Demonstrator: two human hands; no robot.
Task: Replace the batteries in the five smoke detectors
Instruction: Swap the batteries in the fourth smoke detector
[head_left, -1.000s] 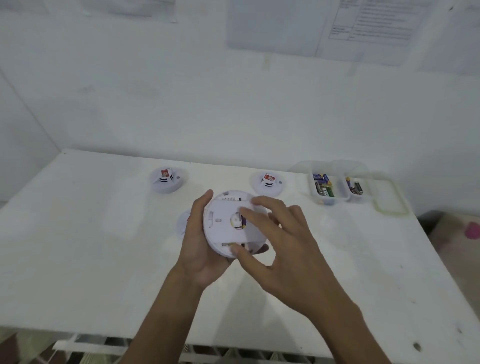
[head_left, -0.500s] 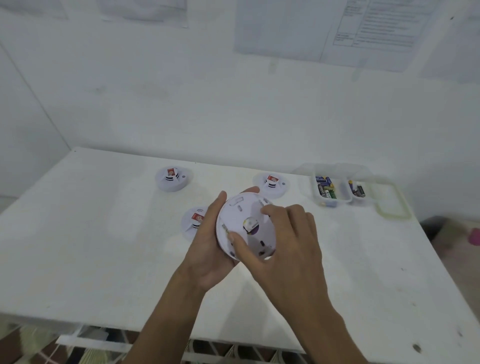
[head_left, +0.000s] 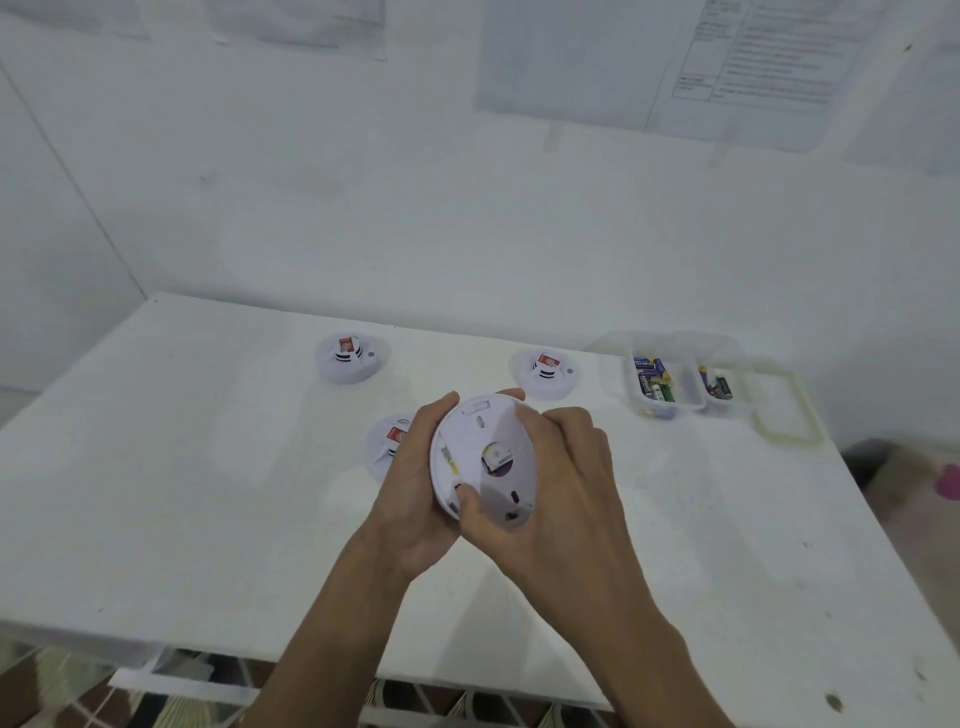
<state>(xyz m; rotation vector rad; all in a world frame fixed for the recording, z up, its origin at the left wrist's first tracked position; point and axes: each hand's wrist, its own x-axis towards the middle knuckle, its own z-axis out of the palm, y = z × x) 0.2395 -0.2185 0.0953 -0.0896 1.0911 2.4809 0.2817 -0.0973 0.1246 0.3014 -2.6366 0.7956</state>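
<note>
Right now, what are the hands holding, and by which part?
Both grip one smoke detector by its rim: left hand around the left edge, right hand around the right edge, thumb on its back.

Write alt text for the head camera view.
A left hand and right hand grip a white smoke detector above a white table, its back toward the camera. Three more detectors and two clear tubs of batteries sit beyond.
</note>
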